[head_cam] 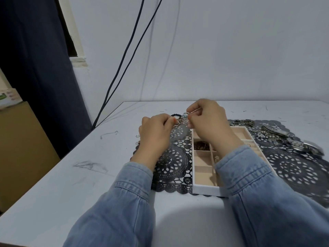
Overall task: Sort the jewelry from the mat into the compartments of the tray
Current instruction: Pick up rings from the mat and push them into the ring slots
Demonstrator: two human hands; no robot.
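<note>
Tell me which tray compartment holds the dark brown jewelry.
The left-column compartment second from the far end of the tray, with the brown pile; the nearer ones in that column look empty.

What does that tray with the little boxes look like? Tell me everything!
The tray is a shallow rectangle, white outside and pinkish-beige inside, split by thin dividers into compartments. It lies flat on the black lace mat. One compartment holds a dark brownish tangle, another a small pale piece; several visible ones look empty. The right sleeve reaches over it, hiding part.
</note>
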